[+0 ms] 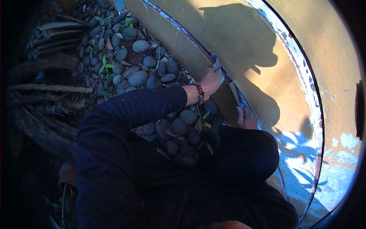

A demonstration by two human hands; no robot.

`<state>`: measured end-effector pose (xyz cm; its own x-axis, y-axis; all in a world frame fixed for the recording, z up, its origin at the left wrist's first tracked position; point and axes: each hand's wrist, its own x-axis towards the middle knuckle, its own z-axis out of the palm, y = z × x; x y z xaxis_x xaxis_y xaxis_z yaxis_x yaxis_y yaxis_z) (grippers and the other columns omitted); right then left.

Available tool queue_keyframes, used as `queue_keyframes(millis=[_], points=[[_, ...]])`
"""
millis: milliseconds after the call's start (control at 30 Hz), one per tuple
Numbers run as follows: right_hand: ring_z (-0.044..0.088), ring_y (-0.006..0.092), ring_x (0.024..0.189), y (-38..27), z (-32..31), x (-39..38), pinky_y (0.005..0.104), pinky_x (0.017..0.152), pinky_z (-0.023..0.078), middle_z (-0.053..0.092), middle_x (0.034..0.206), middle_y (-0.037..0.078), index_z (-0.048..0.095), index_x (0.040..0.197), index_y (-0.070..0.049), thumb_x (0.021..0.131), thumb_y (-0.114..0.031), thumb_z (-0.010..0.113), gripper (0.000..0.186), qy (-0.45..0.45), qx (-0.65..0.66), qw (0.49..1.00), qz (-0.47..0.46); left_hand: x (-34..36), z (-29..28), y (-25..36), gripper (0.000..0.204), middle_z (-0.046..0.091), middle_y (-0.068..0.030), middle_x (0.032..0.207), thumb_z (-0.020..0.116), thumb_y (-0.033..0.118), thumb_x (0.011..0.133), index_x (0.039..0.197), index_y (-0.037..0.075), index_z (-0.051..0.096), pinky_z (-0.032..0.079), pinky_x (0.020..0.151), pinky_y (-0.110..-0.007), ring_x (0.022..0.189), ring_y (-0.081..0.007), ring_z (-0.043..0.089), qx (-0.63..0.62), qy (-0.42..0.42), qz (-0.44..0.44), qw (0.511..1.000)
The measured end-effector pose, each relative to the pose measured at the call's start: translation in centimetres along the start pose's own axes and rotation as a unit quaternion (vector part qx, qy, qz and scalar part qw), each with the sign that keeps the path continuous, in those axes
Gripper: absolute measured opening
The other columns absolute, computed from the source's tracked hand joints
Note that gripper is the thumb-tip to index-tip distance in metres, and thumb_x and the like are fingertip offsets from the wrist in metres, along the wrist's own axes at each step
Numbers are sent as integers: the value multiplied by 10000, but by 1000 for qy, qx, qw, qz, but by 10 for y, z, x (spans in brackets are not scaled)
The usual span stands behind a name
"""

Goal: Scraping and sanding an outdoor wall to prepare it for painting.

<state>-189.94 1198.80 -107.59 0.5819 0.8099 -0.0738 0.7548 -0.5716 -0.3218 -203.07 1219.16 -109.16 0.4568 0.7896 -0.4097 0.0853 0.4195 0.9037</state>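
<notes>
in the head view, the person's left hand point(211, 81), a beaded bracelet point(200, 94) at its wrist, is closed around a crumpled greyish piece point(216, 63) at the narrow dark seam point(183, 33) of a large curved surface point(291, 76). the right hand point(248, 118) sits lower along that seam, near the right knee, thumb raised beside the end of a thin flat strip point(234, 91); its fingers are mostly hidden, so i cannot tell whether it grips the strip. as for progress, i would judge the work partway: the broad tan panels look largely bare, while flaky white paint point(301, 61) lines the outer ridge and blue-white patches point(291, 150) cover much of the lower right. bits of pale paint also remain on the seam above the left hand, so that edge seems unfinished. rounded stones point(139, 78) lie to the left.
</notes>
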Motion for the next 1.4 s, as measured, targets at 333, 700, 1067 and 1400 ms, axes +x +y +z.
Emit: queue_keyframes(millis=[333, 700, 1067, 1400], points=[[633, 521, 895, -6, 2, 3, 583, 814, 494, 674, 933, 308, 650, 1061, -24, 969, -500, 548, 496, 23, -39, 998, -50, 0, -3, 1, 325, 576, -10, 775, 514, 321, 1012, 955, 14, 603, 405, 570, -318, 657, -117, 517, -35, -29, 9, 999], [638, 502, 897, -33, -2, 14, 556, 835, 490, 660, 887, 329, 638, 1076, 23, 985, -406, 564, 444, 29, 39, 993, -109, -19, -7, 24, 360, 610, -89, 824, 479, 342, 1023, 1003, 2, 598, 446, 615, -366, 707, -204, 574, 61, 53, 34, 996], [645, 502, 846, -50, 9, 26, 554, 770, 500, 673, 884, 306, 645, 1069, 18, 994, -423, 539, 460, -3, -7, 993, -120, -22, -23, 45, 385, 659, -166, 967, 446, 325, 1041, 1148, -8, 607, 461, 776, -415, 863, -293, 614, 61, 84, 64, 993], [644, 498, 876, -50, 10, 23, 555, 791, 499, 674, 906, 304, 654, 1063, 5, 981, -434, 563, 456, 50, 85, 992, -80, -24, -27, 47, 419, 657, -174, 1054, 470, 339, 1024, 1210, -17, 588, 459, 821, -401, 948, -273, 616, 38, 85, 33, 995]])
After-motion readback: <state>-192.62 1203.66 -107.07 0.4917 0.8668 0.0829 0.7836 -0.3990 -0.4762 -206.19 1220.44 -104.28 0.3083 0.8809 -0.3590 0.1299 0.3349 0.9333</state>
